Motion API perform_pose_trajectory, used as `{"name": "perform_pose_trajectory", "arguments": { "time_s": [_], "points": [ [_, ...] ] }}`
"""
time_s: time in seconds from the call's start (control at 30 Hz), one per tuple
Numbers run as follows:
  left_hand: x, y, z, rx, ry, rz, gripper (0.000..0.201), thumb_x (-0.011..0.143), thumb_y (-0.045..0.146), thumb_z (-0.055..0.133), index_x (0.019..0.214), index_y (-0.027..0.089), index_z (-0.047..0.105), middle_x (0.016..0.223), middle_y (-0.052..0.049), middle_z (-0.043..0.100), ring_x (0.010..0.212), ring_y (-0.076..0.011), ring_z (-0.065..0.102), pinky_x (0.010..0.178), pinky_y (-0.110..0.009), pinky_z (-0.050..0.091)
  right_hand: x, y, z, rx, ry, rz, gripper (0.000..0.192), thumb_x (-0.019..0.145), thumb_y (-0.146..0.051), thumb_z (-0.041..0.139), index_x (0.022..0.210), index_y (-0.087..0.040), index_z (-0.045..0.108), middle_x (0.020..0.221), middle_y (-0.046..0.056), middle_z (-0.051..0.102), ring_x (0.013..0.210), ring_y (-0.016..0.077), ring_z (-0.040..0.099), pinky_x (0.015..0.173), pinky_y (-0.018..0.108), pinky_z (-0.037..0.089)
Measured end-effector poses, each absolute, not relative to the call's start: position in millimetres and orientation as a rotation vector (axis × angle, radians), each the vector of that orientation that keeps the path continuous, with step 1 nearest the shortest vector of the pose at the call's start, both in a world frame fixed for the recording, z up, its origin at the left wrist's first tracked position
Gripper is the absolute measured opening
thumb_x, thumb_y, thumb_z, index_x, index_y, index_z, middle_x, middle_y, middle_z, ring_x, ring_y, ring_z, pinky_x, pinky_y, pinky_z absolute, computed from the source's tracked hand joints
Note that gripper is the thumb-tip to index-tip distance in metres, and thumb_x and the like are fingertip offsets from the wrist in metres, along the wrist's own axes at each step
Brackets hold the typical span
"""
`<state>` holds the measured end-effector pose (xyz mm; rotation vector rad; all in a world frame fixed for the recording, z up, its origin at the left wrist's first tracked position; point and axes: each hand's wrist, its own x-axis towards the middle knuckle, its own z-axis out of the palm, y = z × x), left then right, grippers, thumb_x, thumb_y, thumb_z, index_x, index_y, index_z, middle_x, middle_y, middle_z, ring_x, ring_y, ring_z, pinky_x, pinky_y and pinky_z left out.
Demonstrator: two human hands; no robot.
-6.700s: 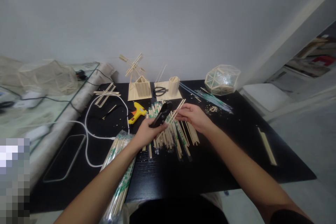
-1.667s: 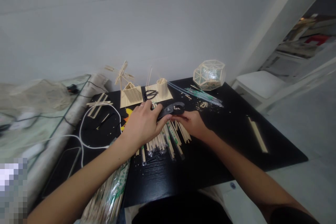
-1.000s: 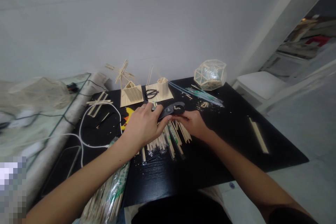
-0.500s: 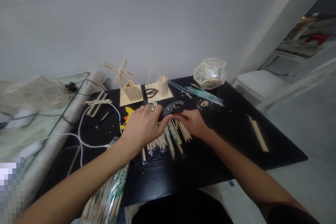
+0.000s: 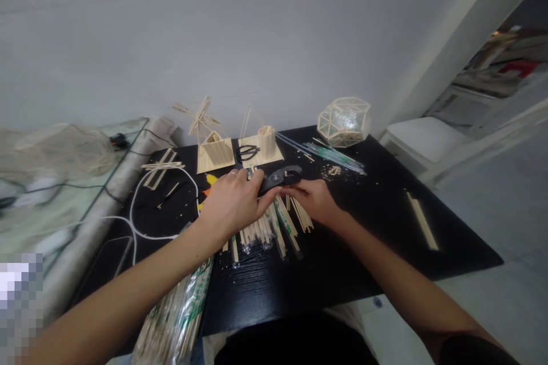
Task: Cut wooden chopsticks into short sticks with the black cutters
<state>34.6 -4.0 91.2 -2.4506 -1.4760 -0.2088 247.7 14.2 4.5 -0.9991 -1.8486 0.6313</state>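
My left hand is closed around the handles of a dark hand cutter, whose curved jaws point right. Close under those jaws, my right hand has its fingers pinched together. Whatever sits between them is too small and too hidden to make out. Below both hands, bundles of thin wooden sticks lie on the black table, some in clear wrapping with green print. A yellow glue gun is mostly covered by my left hand.
Behind stand a stick windmill model, a round stick cup beside black scissors, and a faceted stick ball. A long stick bag hangs over the front edge. A white cable loops left; joined sticks lie right.
The view has shifted very slightly. Both hands and the cutter keep nearly the same position, and the glue gun is a little more covered by my left hand.
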Motion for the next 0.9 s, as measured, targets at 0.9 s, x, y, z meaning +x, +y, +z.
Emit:
{"name": "perform_pose_trajectory", "arguments": {
  "time_s": [0.9],
  "points": [
    [-8.4, 1.2, 14.6, -3.047, -1.831, -0.808, 0.052, 0.103, 0.054, 0.034, 0.065, 0.02, 0.044, 0.062, 0.001, 0.048, 0.062, -0.016, 0.048, 0.063, -0.03, 0.031, 228.2, 46.4, -23.4, -1.691, -2.086, 0.606, 0.022, 0.083, -0.019, 0.073, 0.067, -0.019, 0.058, 0.068, 0.001, 0.066, 0.066, 0.0161, 0.058, 0.065, 0.026, 0.039]
  ]
}}
